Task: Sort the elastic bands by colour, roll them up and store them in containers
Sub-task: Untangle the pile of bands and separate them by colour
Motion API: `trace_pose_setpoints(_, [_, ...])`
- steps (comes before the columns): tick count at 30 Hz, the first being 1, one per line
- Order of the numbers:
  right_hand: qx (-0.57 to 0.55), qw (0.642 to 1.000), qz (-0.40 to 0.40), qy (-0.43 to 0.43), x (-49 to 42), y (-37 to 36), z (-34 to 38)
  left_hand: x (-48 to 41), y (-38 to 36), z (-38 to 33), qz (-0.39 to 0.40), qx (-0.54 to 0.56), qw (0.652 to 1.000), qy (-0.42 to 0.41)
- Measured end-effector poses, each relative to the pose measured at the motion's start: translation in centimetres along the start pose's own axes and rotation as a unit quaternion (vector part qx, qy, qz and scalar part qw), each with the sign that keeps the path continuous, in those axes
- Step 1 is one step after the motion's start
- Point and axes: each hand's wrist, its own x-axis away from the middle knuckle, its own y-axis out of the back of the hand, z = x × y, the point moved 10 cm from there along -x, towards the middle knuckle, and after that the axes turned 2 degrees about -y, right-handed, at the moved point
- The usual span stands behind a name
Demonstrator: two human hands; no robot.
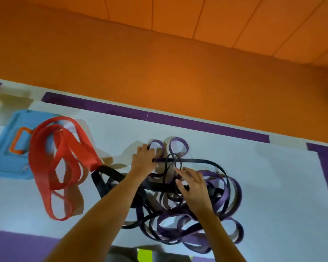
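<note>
A tangled heap of purple elastic bands [225,220] and black elastic bands [106,178] lies on a white table [273,186]. Wide red elastic bands [62,167] lie apart at the left, spread in long loops. My left hand [143,161] grips a thin black band [197,161] at the far side of the heap, beside two purple loops [178,146]. My right hand [193,188] rests on top of the heap with fingers spread, pressing on black and purple strands.
A light blue container lid with an orange handle [9,148] lies at the far left, partly under the red bands. Purple tape strips [159,118] border the table. An orange wall [159,63] rises behind it. A yellow-green object [144,255] shows at the bottom edge.
</note>
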Motion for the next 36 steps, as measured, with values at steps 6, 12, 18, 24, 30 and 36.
trace_pose_setpoints(6, [0.001,0.986,-0.069,-0.151,-3.8,3.5,-6.0,2.4,2.8,3.0,-0.152,0.208,0.965,0.044])
trace_pose_setpoints(12, [0.188,0.963,0.118,-0.149,-8.9,0.1,-7.1,5.0,3.8,6.4,-0.207,0.305,0.922,0.121])
trace_pose_setpoints(18, [0.244,0.944,0.127,-0.183,-9.4,-0.9,-8.9,6.6,3.8,8.0,-0.238,0.312,0.902,0.178])
trace_pose_setpoints(24, [-0.049,0.946,-0.041,-0.317,-8.9,4.1,-11.7,8.0,4.4,7.4,-0.247,0.211,0.911,0.256])
trace_pose_setpoints(30, [-0.193,0.923,-0.102,-0.317,-10.8,6.9,-12.4,6.7,5.1,0.3,-0.236,0.141,0.950,0.145])
trace_pose_setpoints(36, [-0.421,0.848,-0.063,-0.315,-10.9,6.9,-11.2,4.2,-1.3,-5.1,-0.023,0.235,0.967,0.093])
